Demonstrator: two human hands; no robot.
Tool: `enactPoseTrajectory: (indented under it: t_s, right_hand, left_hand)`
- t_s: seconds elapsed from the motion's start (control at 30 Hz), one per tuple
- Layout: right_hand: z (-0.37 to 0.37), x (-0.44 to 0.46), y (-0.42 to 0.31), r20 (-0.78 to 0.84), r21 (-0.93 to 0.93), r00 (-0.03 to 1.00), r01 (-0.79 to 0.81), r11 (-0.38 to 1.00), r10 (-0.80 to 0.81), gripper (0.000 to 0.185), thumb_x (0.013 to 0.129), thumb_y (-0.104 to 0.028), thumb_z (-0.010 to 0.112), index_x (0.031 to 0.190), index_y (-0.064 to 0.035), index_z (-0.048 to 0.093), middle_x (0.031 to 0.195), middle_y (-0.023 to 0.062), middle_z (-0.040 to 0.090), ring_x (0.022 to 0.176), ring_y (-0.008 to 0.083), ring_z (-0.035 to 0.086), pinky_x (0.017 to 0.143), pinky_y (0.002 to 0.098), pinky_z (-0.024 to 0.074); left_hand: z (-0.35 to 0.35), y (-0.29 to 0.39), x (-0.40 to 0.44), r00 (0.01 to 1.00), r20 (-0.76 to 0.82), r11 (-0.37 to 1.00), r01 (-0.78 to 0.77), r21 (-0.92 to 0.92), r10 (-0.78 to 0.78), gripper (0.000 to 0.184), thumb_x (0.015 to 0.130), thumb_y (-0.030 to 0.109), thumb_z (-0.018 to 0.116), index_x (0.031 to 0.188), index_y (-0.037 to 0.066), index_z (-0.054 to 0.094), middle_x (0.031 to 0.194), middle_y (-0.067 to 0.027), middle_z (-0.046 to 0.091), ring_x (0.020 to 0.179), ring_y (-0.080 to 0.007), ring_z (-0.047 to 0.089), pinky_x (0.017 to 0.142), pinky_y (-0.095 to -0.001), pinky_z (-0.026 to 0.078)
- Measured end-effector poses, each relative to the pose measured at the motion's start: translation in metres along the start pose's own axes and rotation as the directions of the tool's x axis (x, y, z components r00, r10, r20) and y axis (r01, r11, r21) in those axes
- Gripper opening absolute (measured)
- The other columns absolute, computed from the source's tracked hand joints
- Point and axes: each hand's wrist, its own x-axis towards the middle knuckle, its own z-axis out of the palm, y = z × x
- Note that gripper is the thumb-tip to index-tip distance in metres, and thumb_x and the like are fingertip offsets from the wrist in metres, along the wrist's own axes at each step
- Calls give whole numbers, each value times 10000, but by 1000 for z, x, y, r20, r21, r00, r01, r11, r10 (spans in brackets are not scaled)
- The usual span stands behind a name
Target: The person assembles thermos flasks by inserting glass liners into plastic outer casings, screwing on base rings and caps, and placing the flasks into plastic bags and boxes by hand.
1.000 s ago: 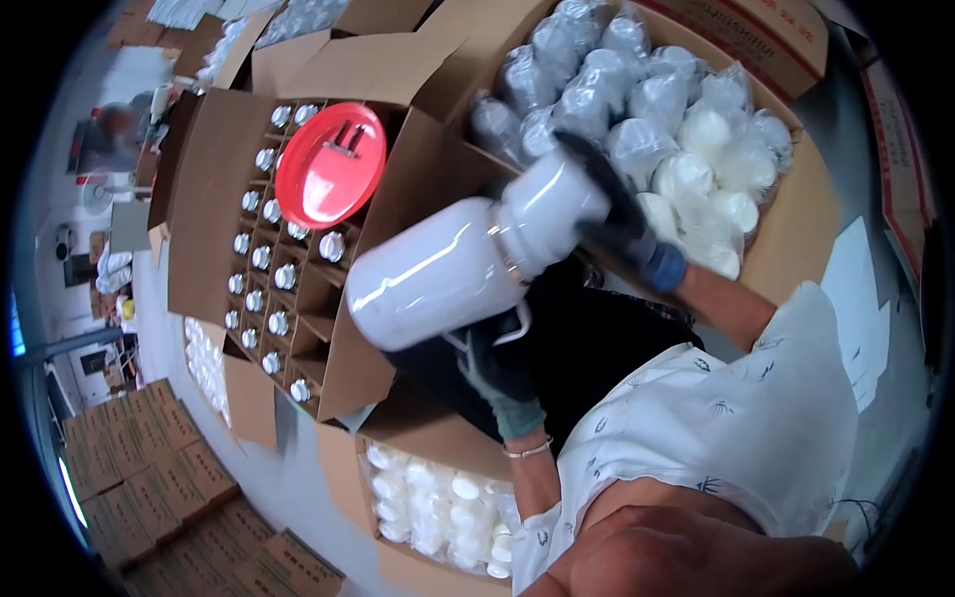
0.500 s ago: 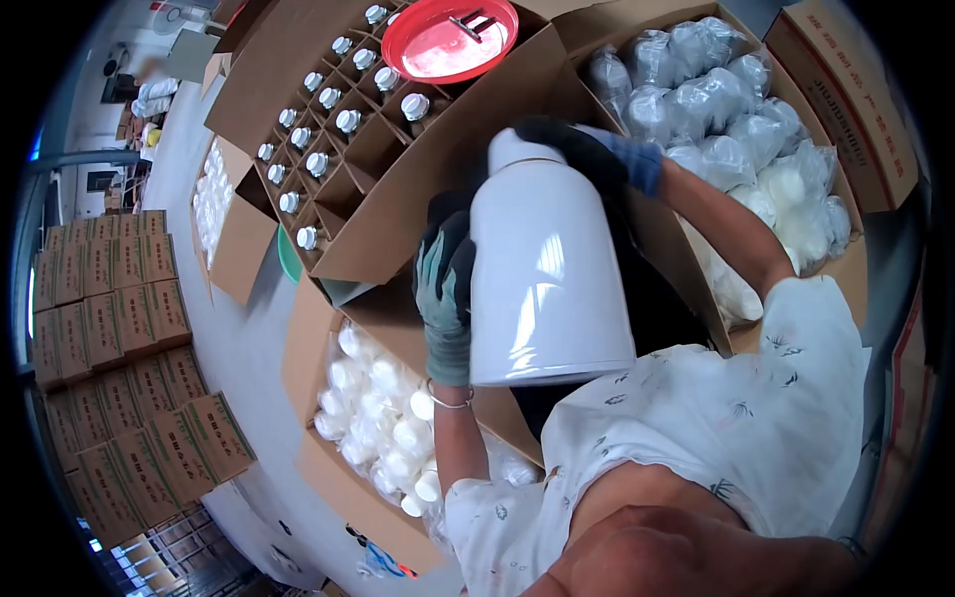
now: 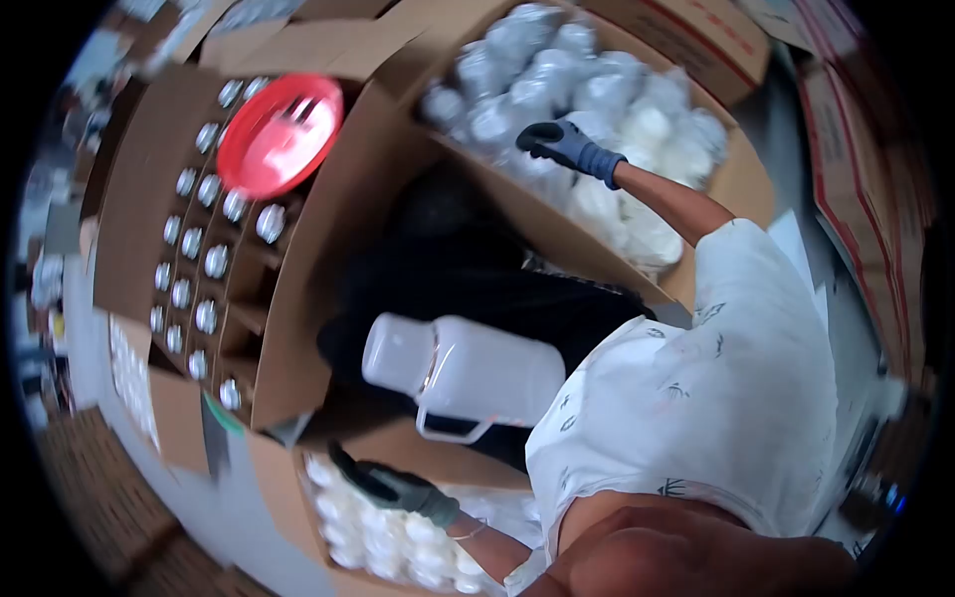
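Observation:
A white jug with a handle and rounded cap lies on its side across the dark-clothed lap, touched by neither hand. My left hand, in a grey-green and black glove, is open over the lower carton of wrapped white items. My right hand, in a blue-grey and black glove, is open above the upper carton, where bagged clear and white items lie. Nothing shows in either hand.
A divided carton of silver-capped bottles stands at the left, with a red dish holding small dark pieces on top. Closed cartons are stacked at the lower left. More cartons stand at the right.
Both hands have let go of the jug, which has gone from upright to lying on the lap. My left hand moved down toward the lower carton, my right hand over the upper one.

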Motion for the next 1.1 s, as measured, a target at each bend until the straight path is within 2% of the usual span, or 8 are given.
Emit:
enactPoseTrajectory:
  t_s: [0.23, 0.33, 0.5, 0.7, 0.8, 0.87, 0.97, 1.1]
  right_hand:
    - [-273, -34, 167, -841, 163, 471, -248, 955, 266, 478, 844, -423, 653, 1105, -23, 640, 1103, 122, 659, 980, 220, 619, 862, 323, 474]
    - [-291, -81, 161, -804, -261, 564, -620, 740, 188, 636, 830, -526, 613, 1258, -60, 544, 1364, 170, 478, 1200, 298, 502, 1000, 400, 395]
    - [-138, -161, 134, -212, -828, 950, -300, 474, 230, 636, 869, -511, 521, 1412, -210, 383, 1504, 98, 274, 1346, 334, 298, 1090, 513, 271]
    - [-194, -150, 162, -142, -91, 932, -348, 933, 334, 496, 827, -486, 608, 1107, -77, 620, 1127, 156, 629, 1038, 318, 598, 920, 386, 450]
    - [-259, -153, 172, -771, -441, 635, -572, 691, 33, 421, 821, -307, 632, 1184, -99, 585, 1131, 149, 602, 1012, 304, 580, 909, 399, 446]
    - [-265, -168, 178, -855, -508, 512, -859, 68, 79, 494, 809, -452, 585, 1183, -129, 574, 1235, 158, 550, 1140, 299, 519, 966, 459, 384]
    - [-262, -189, 230, -794, -605, 568, -772, -194, 217, 425, 812, -443, 576, 1069, -108, 626, 1169, 164, 601, 1065, 322, 566, 916, 443, 431]
    - [-288, -114, 152, -514, -312, 743, -627, 713, 429, 342, 834, -383, 613, 936, -62, 676, 930, 91, 671, 829, 216, 626, 749, 340, 494]
  left_hand:
    - [53, 27, 60, 985, 133, 896, 159, -414, -113, 482, 1016, 319, 340, 1286, -56, 476, 1300, -165, 521, 1192, -303, 502, 1029, -411, 391]
    - [64, 32, 57, 974, 204, 926, 164, -340, -98, 481, 1016, 318, 342, 1287, -55, 477, 1305, -165, 518, 1194, -301, 500, 1033, -408, 385]
    - [74, 38, 37, 949, 297, 966, 171, -193, -108, 479, 1015, 317, 346, 1289, -54, 477, 1314, -166, 512, 1197, -298, 497, 1041, -403, 376]
    - [70, 13, 45, 897, 395, 906, 320, -277, -196, 502, 975, 341, 490, 1320, -22, 462, 1275, -157, 533, 1106, -235, 529, 967, -333, 417]
    - [73, 23, 44, 904, 385, 908, 306, -285, -184, 492, 975, 334, 490, 1316, -20, 468, 1269, -157, 534, 1103, -229, 529, 964, -333, 420]
    - [74, 31, 40, 914, 366, 921, 285, -267, -177, 485, 976, 330, 490, 1313, -19, 473, 1266, -156, 535, 1101, -226, 529, 962, -334, 422]
    - [69, 35, 37, 914, 366, 924, 280, -262, -173, 475, 976, 323, 490, 1308, -17, 479, 1260, -156, 537, 1098, -221, 529, 959, -334, 424]
    - [60, 57, 53, 919, 387, 948, 180, -263, -67, 426, 981, 292, 484, 1261, -26, 526, 1264, -156, 535, 1087, -214, 535, 951, -335, 430]
